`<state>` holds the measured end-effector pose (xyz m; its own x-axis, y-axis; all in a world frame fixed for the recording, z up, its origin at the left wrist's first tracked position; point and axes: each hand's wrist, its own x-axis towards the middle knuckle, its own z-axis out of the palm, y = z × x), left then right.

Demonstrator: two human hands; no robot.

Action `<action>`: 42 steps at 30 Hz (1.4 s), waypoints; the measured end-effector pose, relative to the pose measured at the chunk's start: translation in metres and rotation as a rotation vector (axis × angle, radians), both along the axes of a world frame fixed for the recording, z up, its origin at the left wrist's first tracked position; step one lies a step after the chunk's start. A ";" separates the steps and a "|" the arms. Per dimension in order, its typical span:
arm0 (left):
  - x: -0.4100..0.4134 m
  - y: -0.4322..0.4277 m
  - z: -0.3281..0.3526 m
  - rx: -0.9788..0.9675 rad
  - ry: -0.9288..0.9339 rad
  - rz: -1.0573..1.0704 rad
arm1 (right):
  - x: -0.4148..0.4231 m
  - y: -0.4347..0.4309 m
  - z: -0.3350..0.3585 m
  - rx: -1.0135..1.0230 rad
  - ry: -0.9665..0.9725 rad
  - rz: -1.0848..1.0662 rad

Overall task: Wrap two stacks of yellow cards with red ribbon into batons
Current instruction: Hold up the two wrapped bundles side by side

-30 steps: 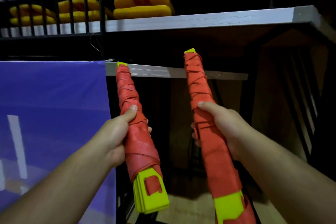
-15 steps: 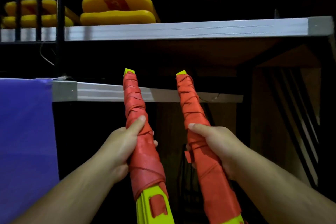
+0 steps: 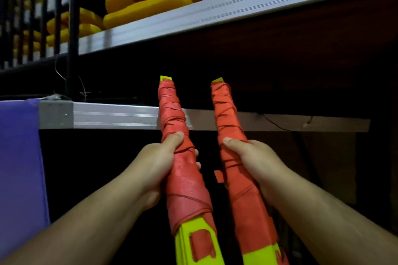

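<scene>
I hold two long batons upright side by side, each a stack of yellow cards bound in red ribbon. My left hand (image 3: 154, 170) grips the left baton (image 3: 187, 187) around its middle, thumb lying up along the ribbon. My right hand (image 3: 256, 165) grips the right baton (image 3: 243, 204) the same way. Yellow card ends show bare at both tips and at the bottom of each baton. A short loose ribbon end (image 3: 219, 176) sticks out left of the right baton. The two batons stand close but apart.
A metal-edged lower shelf (image 3: 112, 115) runs across behind the batons, and an upper shelf (image 3: 237, 13) carries stacked yellow pads (image 3: 146, 8). A purple sheet (image 3: 19, 168) hangs at the left. Black bars (image 3: 73, 11) stand at the upper left. The space under the shelf is dark.
Both batons have come closer together and stand more parallel. The view has swung right and tilted, so the purple sheet slid toward the left edge. Both grips are unchanged.
</scene>
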<state>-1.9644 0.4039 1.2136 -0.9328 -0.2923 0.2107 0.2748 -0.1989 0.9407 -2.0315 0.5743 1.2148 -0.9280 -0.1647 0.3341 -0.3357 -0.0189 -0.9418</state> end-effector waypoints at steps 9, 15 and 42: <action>-0.091 -0.025 0.054 -0.087 0.085 0.026 | -0.089 -0.025 0.056 -0.029 0.061 -0.029; -0.160 -0.046 0.083 -0.098 0.117 -0.022 | -0.135 -0.042 0.092 -0.112 0.077 0.009; -0.344 -0.061 0.169 -0.460 0.086 0.194 | -0.376 -0.069 0.179 0.167 0.120 0.142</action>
